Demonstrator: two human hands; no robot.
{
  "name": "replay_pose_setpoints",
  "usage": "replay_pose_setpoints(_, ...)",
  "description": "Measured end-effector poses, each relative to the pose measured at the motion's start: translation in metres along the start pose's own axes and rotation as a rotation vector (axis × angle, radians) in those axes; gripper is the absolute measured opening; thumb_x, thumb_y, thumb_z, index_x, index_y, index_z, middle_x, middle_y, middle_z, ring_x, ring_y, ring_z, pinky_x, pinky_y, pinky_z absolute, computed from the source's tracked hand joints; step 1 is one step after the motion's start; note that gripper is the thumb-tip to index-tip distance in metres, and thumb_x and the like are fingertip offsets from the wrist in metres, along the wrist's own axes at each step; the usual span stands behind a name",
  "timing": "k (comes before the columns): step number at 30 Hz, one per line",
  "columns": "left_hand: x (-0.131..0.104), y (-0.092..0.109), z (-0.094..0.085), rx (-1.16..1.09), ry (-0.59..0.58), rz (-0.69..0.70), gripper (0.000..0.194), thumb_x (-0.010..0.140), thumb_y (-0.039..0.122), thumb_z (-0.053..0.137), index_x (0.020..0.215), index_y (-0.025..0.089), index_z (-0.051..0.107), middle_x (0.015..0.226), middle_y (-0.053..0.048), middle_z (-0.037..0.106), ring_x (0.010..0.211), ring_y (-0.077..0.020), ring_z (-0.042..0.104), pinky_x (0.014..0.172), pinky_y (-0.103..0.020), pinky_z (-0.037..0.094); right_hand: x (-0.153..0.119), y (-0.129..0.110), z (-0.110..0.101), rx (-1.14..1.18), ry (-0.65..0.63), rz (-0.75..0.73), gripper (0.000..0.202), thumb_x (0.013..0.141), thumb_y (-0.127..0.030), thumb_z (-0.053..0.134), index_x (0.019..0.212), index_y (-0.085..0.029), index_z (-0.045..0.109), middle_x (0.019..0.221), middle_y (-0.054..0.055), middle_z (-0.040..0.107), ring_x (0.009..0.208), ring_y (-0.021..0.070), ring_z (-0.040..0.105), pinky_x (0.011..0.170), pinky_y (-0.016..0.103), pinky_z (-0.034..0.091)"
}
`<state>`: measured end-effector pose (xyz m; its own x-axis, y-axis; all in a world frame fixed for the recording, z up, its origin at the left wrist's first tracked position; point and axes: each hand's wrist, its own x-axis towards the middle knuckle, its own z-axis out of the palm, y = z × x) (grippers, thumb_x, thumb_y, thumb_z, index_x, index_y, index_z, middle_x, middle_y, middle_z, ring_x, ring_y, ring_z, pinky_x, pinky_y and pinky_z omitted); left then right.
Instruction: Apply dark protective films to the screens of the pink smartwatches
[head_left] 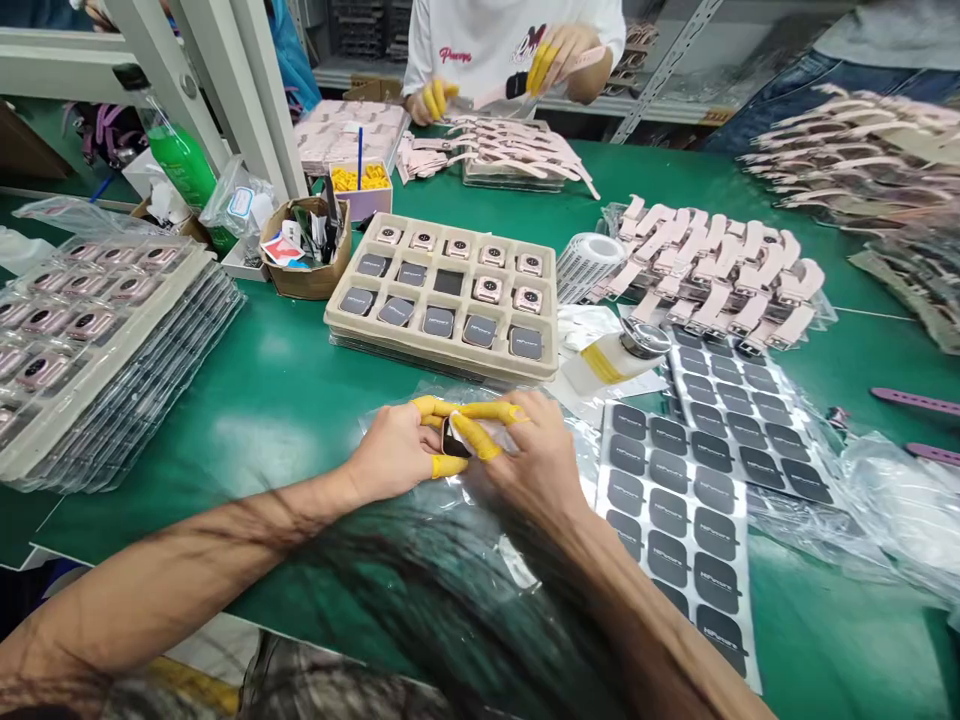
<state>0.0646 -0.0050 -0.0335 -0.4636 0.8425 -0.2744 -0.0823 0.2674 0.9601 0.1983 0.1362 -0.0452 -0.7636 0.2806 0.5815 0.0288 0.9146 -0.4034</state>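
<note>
A small smartwatch case (454, 440) with a dark, glossy face is between my two hands, over clear plastic on the table. My left hand (401, 447) is closed on its left side, finger and thumb in yellow finger covers. From the right, my right hand (534, 445) is closed against the same watch, its yellow-covered fingertips at the upper edge and face. A bit of something white shows by those fingertips; what it is I cannot make out. Just beyond sits a beige tray (442, 345) of watch cases, several topped with dark square stickers.
Sheets of dark square stickers (667, 490) lie at right, near a pump bottle (615, 360) and pink-strapped watches (720, 260). Stacked watch trays (112, 350) stand left. A cardboard box (306, 275) and a green bottle (176, 160) are behind. Across the table, a person (510, 50) handles a strap.
</note>
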Motion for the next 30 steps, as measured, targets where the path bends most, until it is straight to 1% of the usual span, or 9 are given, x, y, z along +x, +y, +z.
replay_pose_setpoints(3, 0.0001, -0.0001, 0.0006, 0.006, 0.017, 0.006, 0.06, 0.059, 0.015, 0.081, 0.118, 0.012, 0.072, 0.078, -0.003, 0.075, 0.067, -0.0152, 0.066, 0.062, -0.024, 0.048, -0.002, 0.0008, 0.0009, 0.051, -0.006, -0.007, 0.009, 0.1, -0.029, 0.065, 0.102, -0.025, 0.073, 0.084, 0.004, 0.066, 0.079, 0.0203, 0.054, 0.073, 0.036, 0.036)
replay_pose_setpoints(5, -0.0002, 0.0007, 0.0009, 0.007, -0.001, 0.01, 0.056, 0.059, 0.012, 0.078, 0.115, 0.012, 0.072, 0.076, -0.002, 0.074, 0.065, -0.0145, 0.065, 0.062, -0.024, 0.047, -0.0032, -0.0001, 0.0018, 0.068, -0.002, -0.014, 0.01, 0.1, -0.029, 0.064, 0.1, -0.024, 0.074, 0.084, 0.005, 0.065, 0.079, 0.0201, 0.054, 0.073, 0.036, 0.037)
replay_pose_setpoints(9, -0.0001, 0.0018, 0.001, -0.011, 0.022, 0.003, 0.056, 0.061, 0.015, 0.08, 0.117, 0.013, 0.071, 0.067, 0.0, 0.069, 0.063, -0.015, 0.063, 0.059, -0.025, 0.044, -0.0027, -0.0025, 0.0035, 0.023, 0.001, 0.083, 0.015, 0.101, -0.034, 0.065, 0.098, -0.022, 0.074, 0.083, 0.006, 0.065, 0.08, 0.0209, 0.054, 0.072, 0.036, 0.039)
replay_pose_setpoints(14, 0.0009, 0.0007, 0.0005, 0.005, 0.02, 0.001, 0.054, 0.06, 0.017, 0.081, 0.112, 0.013, 0.071, 0.07, -0.001, 0.07, 0.062, -0.0139, 0.061, 0.059, -0.025, 0.044, -0.0008, -0.0012, 0.0036, 0.001, 0.023, 0.044, 0.02, 0.102, -0.035, 0.063, 0.097, -0.02, 0.075, 0.083, 0.006, 0.066, 0.079, 0.0202, 0.054, 0.071, 0.034, 0.04)
replay_pose_setpoints(19, 0.0006, 0.0008, 0.0012, -0.017, 0.034, 0.008, 0.063, 0.059, 0.018, 0.083, 0.121, 0.011, 0.07, 0.078, -0.005, 0.075, 0.072, -0.016, 0.067, 0.065, -0.024, 0.049, 0.0005, -0.0024, -0.0002, 0.0, 0.156, 0.121, 0.013, 0.099, -0.03, 0.068, 0.096, -0.019, 0.073, 0.083, 0.005, 0.067, 0.08, 0.0188, 0.058, 0.072, 0.032, 0.043)
replay_pose_setpoints(22, 0.0006, 0.0002, 0.0016, -0.006, 0.014, 0.009, 0.058, 0.059, 0.017, 0.081, 0.116, 0.013, 0.071, 0.077, -0.002, 0.074, 0.07, -0.0153, 0.066, 0.063, -0.024, 0.048, -0.0005, -0.0023, 0.0021, 0.043, 0.151, 0.057, 0.016, 0.1, -0.033, 0.066, 0.096, -0.019, 0.073, 0.083, 0.005, 0.067, 0.081, 0.0201, 0.056, 0.072, 0.032, 0.043)
replay_pose_setpoints(24, 0.0009, 0.0002, 0.0013, -0.019, 0.024, -0.003, 0.057, 0.058, 0.018, 0.083, 0.114, 0.014, 0.071, 0.078, -0.001, 0.074, 0.068, -0.0143, 0.066, 0.064, -0.024, 0.049, -0.0011, 0.001, 0.0029, -0.004, 0.113, 0.093, 0.021, 0.101, -0.037, 0.064, 0.094, -0.019, 0.074, 0.085, 0.006, 0.069, 0.082, 0.0216, 0.055, 0.073, 0.033, 0.043)
replay_pose_setpoints(27, 0.0012, 0.0003, 0.0009, -0.037, 0.025, -0.01, 0.061, 0.057, 0.018, 0.085, 0.116, 0.013, 0.07, 0.077, -0.001, 0.073, 0.068, -0.0137, 0.065, 0.065, -0.024, 0.049, -0.0013, 0.0035, 0.0027, -0.093, 0.176, 0.229, 0.024, 0.1, -0.04, 0.064, 0.093, -0.02, 0.074, 0.085, 0.006, 0.07, 0.083, 0.022, 0.056, 0.074, 0.034, 0.043)
replay_pose_setpoints(30, 0.0014, 0.0002, 0.0014, -0.021, -0.003, 0.0, 0.054, 0.057, 0.014, 0.082, 0.11, 0.013, 0.07, 0.067, 0.004, 0.067, 0.062, -0.0107, 0.059, 0.059, -0.021, 0.043, -0.0018, 0.0009, 0.0054, -0.031, 0.157, 0.169, 0.025, 0.1, -0.042, 0.063, 0.095, -0.02, 0.074, 0.083, 0.005, 0.068, 0.081, 0.0207, 0.056, 0.072, 0.033, 0.044)
